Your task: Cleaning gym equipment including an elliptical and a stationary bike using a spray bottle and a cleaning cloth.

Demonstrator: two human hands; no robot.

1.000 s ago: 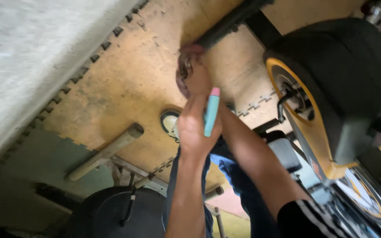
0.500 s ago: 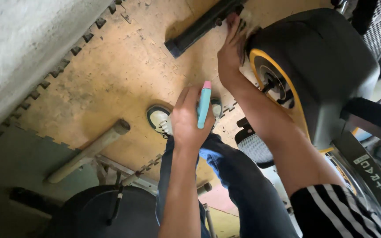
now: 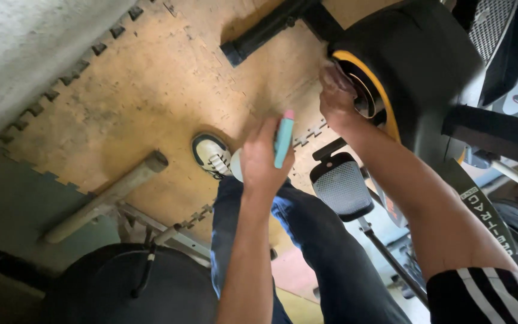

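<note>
two bare hands show in the head view, both reaching down over a tan foam puzzle mat (image 3: 151, 102). the left hand (image 3: 263, 157) is clamped around a slim teal tube with a pink cap (image 3: 283, 139), fingers curled shut on it, the pink end pointing up and away from the wrist; the tube sits upright against the palm, above the person's blue-jeaned leg (image 3: 307, 240) and near a white and dark green sneaker (image 3: 212, 155) planted on the mat. the right hand (image 3: 336, 90) is pressed against the side of a black flywheel housing (image 3: 415, 54) with a yellow ring (image 3: 379, 84), fingers bunched together on what may be a pale cloth or wipe, though blur makes it hard to be sure; i cannot tell whether it grips anything firmly. the right forearm runs down to a black sleeve with white stripes (image 3: 481, 294). just below the housing a black mesh pedal (image 3: 341, 187) hangs on its crank, between the two arms. a black floor bar (image 3: 271, 27) of the machine lies on the mat near the top. at lower left a wooden post (image 3: 106, 198) lies slanted on the mat's edge, and a dark rounded mass (image 3: 121, 288) fills the bottom corner.
</note>
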